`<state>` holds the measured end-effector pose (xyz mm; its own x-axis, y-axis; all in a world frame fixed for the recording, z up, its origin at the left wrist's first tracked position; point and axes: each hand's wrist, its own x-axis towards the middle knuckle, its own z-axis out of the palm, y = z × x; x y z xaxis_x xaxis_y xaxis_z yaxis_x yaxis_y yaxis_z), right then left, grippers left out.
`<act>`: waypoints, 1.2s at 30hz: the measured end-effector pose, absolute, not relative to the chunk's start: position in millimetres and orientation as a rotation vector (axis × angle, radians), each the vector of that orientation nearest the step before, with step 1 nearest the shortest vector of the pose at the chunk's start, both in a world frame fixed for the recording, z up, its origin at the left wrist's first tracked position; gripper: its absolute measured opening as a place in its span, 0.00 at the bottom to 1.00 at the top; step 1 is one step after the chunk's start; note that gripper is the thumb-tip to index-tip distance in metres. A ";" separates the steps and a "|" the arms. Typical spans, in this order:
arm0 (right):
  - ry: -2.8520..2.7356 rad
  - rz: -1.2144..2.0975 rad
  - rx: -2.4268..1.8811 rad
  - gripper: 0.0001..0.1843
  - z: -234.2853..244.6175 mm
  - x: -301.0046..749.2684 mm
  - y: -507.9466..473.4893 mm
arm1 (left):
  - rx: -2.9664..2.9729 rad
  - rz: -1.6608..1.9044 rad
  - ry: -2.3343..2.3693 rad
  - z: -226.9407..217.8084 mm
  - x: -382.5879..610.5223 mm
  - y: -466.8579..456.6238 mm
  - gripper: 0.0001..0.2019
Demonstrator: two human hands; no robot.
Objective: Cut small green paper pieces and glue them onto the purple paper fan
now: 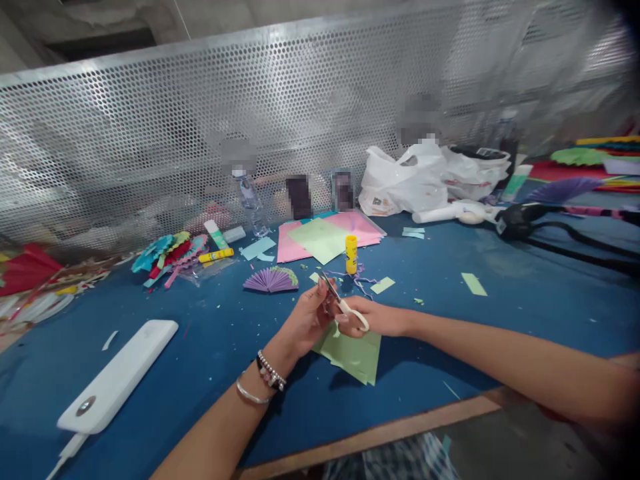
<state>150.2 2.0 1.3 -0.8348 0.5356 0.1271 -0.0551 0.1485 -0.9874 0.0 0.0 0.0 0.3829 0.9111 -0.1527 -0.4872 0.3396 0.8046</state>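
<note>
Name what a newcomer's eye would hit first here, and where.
Probably the white-handled scissors near the centre, held in the right hand, with the left hand close by the blades. Just beyond the hands, a yellow tube stands upright, with a pleated purple fan to its left. At lower left, a long white device with a cable stands out against the blue table.

Blue-topped bench point(210, 380) spreads beneath and to both sides of the left hand point(310, 317); brown edging point(380, 443) nearer than the hand. Well beyond it, a perforated metal screen point(150, 133), silvery, streaked with bright light. Past that, drab grey surface point(280, 20) (wall or floor, cannot tell). Grey floor point(525, 450) below, right of the hand.
</note>
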 end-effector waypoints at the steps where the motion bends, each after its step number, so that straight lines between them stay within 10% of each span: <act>1: -1.960 1.766 -0.455 0.23 1.4 150.4 2.3 | 0.763 1.008 0.684 -1.0 -0.2 0.7 0.19; 36: -1.724 1.899 -0.350 0.19 -6.0 152.7 7.8 | 1.462 1.280 1.040 5.0 -3.1 0.3 0.19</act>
